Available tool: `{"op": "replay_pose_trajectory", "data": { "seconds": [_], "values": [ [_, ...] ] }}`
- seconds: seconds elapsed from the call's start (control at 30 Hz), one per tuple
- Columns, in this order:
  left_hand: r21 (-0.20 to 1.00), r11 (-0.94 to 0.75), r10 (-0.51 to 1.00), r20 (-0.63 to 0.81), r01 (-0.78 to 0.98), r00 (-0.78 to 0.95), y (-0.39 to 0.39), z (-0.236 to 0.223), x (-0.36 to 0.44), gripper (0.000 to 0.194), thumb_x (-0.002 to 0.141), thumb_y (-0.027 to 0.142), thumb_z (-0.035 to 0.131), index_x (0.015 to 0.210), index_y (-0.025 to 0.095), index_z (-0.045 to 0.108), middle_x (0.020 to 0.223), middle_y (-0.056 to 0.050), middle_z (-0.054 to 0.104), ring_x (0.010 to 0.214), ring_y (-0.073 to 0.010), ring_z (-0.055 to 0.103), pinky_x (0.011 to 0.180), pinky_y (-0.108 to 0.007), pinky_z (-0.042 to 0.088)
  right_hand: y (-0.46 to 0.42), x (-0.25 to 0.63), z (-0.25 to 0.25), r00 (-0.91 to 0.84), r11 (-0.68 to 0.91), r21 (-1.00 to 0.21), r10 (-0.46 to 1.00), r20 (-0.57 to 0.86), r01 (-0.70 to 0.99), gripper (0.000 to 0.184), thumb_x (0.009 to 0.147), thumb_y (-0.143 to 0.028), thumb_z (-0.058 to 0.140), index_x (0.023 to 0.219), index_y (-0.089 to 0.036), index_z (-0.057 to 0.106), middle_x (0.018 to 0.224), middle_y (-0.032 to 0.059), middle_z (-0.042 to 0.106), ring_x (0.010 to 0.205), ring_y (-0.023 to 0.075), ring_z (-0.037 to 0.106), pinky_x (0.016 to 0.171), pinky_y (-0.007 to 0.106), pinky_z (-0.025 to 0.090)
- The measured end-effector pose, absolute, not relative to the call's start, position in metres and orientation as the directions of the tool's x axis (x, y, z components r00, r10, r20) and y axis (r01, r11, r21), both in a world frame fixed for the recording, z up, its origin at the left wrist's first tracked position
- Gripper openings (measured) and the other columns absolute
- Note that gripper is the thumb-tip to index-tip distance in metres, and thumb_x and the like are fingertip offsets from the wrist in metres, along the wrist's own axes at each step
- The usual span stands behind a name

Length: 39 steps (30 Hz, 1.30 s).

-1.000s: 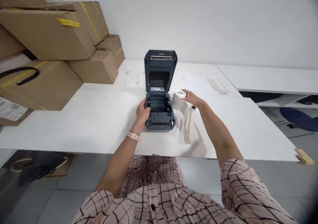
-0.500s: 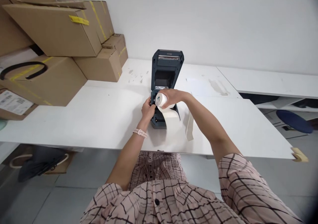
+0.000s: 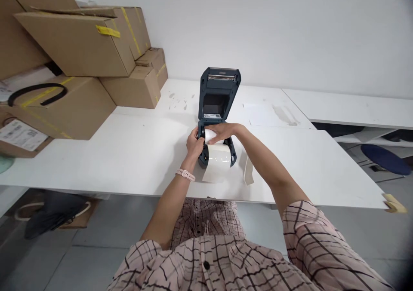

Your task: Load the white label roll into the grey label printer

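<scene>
A dark label printer [image 3: 219, 94] stands on the white table with its lid raised. Inside its body lies a white roll of label paper [image 3: 210, 135], and a loose strip [image 3: 217, 164] of it hangs over the printer's front onto the table. My right hand [image 3: 222, 132] is closed over the top of the roll. At the printer's left side, my left hand [image 3: 194, 145] has its fingers curled on the edge by the roll's end. A curled paper piece [image 3: 248, 173] lies to the right of the printer.
Cardboard boxes [image 3: 80, 46] are stacked on the left of the white table [image 3: 145, 157], a black strap on one of them. A thin white sheet [image 3: 261, 114] lies at the back right. Beyond the table's right end stands a blue stool [image 3: 385, 158].
My right hand has lowered the roll from a tilted position above the printer into its body. The paper strip now lies straight over the front. My left hand stays at the printer's left side.
</scene>
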<state>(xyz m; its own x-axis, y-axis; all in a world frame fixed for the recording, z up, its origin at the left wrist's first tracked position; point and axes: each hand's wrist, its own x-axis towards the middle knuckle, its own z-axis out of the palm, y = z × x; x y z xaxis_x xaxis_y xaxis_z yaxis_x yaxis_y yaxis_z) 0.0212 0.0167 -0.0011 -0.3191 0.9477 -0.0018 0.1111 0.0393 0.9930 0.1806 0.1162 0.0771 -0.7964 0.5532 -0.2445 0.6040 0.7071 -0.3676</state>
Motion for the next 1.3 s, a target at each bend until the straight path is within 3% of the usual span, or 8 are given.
{"op": "replay_pose_trajectory", "data": {
  "seconds": [0.1,0.2,0.57,0.87,1.0,1.1,1.2,1.3],
  "values": [
    [0.993,0.03,0.951,0.005,0.11,-0.309,0.016,-0.001,0.021,0.071,0.074,0.006,0.059,0.143,0.025,0.06,0.142,-0.005,0.068,0.135,-0.0249,0.061,0.117,-0.04,0.045,0.08,0.195,0.068,-0.805,0.751,-0.322,0.59,-0.063,0.576,0.08,0.09,-0.063,0.063,0.157,-0.023,0.045,0.162,0.0137,0.048,0.148,0.0415,0.045,0.117,0.059,0.043],
    [0.993,0.026,0.949,0.011,0.112,-0.316,0.017,-0.003,0.021,0.071,0.073,0.005,0.059,0.142,0.024,0.061,0.141,-0.006,0.068,0.134,-0.0251,0.061,0.117,-0.04,0.045,0.017,0.211,0.058,-0.806,0.787,-0.313,0.583,0.098,0.531,0.062,0.103,-0.056,0.046,0.156,-0.023,0.047,0.162,0.0133,0.048,0.149,0.0391,0.045,0.118,0.062,0.042],
    [0.996,0.083,0.969,-0.088,-0.03,-0.231,-0.017,0.01,0.03,0.066,0.085,0.025,0.068,0.148,0.02,0.05,0.146,-0.013,0.063,0.133,-0.0281,0.061,0.112,-0.042,0.05,-0.085,0.205,0.015,-0.62,0.694,-0.298,0.72,0.313,0.656,0.083,0.103,-0.049,0.05,0.167,-0.042,-0.003,0.172,0.0075,0.027,0.156,0.0377,0.033,0.119,0.067,0.042],
    [0.981,0.146,0.957,-0.173,-0.131,-0.232,-0.056,0.019,0.04,0.074,0.082,0.021,0.073,0.15,0.021,0.045,0.149,-0.013,0.061,0.132,-0.0281,0.062,0.11,-0.042,0.053,-0.076,0.222,0.034,-0.703,0.722,-0.411,0.673,0.23,0.557,0.066,0.101,-0.055,0.055,0.16,-0.032,0.038,0.17,0.0105,0.034,0.157,0.0332,0.033,0.122,0.062,0.039],
    [0.972,0.155,0.955,-0.192,-0.175,-0.225,-0.054,0.02,0.04,0.072,0.084,0.019,0.07,0.151,0.022,0.045,0.15,-0.013,0.06,0.132,-0.0283,0.062,0.109,-0.042,0.053,-0.084,0.221,0.033,-0.682,0.705,-0.437,0.69,0.242,0.559,0.064,0.101,-0.052,0.057,0.16,-0.034,0.039,0.17,0.0085,0.033,0.157,0.0336,0.032,0.122,0.064,0.039],
    [0.976,0.151,0.956,-0.185,-0.157,-0.23,-0.054,0.014,0.038,0.074,0.085,0.023,0.071,0.153,0.023,0.044,0.151,-0.013,0.059,0.134,-0.0296,0.061,0.111,-0.044,0.052,-0.075,0.228,0.046,-0.69,0.69,-0.538,0.679,0.25,0.484,0.056,0.101,-0.053,0.056,0.154,-0.037,0.049,0.162,0.005,0.049,0.151,0.0319,0.044,0.122,0.061,0.041],
    [0.984,0.163,0.962,-0.174,-0.068,-0.212,-0.056,0.012,0.037,0.075,0.086,0.03,0.072,0.155,0.025,0.042,0.154,-0.013,0.056,0.137,-0.0322,0.058,0.11,-0.048,0.052,-0.029,0.242,0.074,-0.455,0.61,-0.667,0.783,0.425,0.428,0.053,0.102,-0.06,0.05,0.15,-0.039,0.052,0.155,0.0018,0.057,0.146,0.0283,0.051,0.123,0.055,0.041],
    [0.975,0.081,0.955,-0.016,0.209,-0.295,-0.061,0.019,0.039,0.08,0.088,0.031,0.07,0.159,0.027,0.034,0.169,-0.012,0.035,0.157,-0.0342,0.031,0.123,-0.053,0.038,0.04,0.251,0.094,-0.166,0.547,-0.73,0.832,0.529,0.41,0.069,0.098,-0.073,0.043,0.157,-0.038,0.039,0.165,0.0017,0.043,0.153,0.0324,0.039,0.123,0.056,0.037]
  ]
}}
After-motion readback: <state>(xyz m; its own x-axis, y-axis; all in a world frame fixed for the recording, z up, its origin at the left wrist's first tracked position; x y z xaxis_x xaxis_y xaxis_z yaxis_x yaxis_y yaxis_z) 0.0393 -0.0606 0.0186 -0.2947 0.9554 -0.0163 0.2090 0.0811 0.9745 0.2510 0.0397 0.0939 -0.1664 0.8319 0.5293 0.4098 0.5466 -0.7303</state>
